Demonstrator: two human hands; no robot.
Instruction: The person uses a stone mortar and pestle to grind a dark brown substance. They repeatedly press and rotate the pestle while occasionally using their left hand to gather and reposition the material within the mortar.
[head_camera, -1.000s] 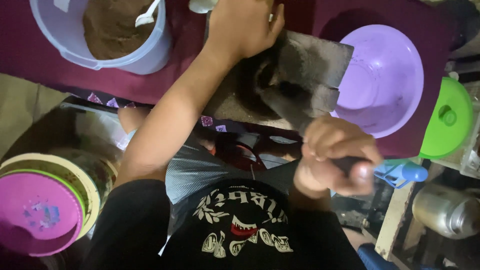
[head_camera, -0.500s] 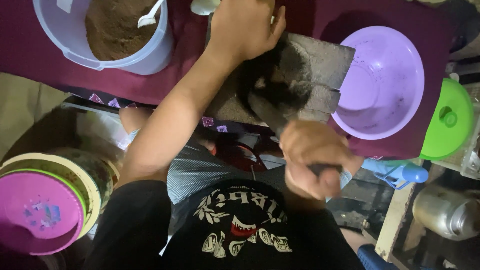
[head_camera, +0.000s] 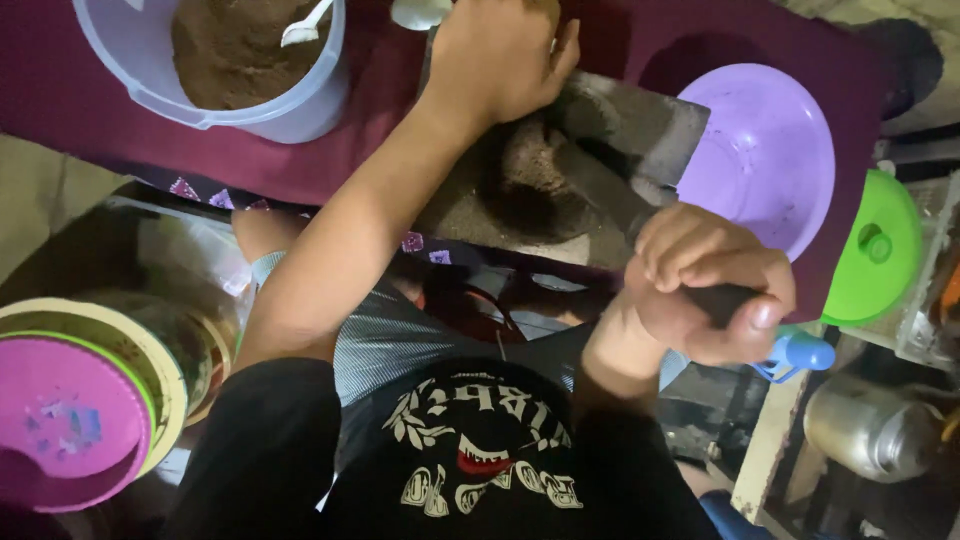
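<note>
Hands (head_camera: 705, 285) angle blade (head_camera: 600, 185) diagonally toward upper-left.

This looks like a cramped home kitchen or small food-preparation corner, shown by a maroon-covered worktop (head_camera: 60, 110) carrying a white tub of brown powder (head_camera: 250, 70) with a spoon (head_camera: 305, 25), a purple plastic bowl (head_camera: 770, 160), coloured plastic lids (head_camera: 870, 250) and a metal pot (head_camera: 875, 425).

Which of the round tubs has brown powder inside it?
The white bucket at top left: it holds brown powder and a white spoon. The purple basin on the right looks empty.
</note>
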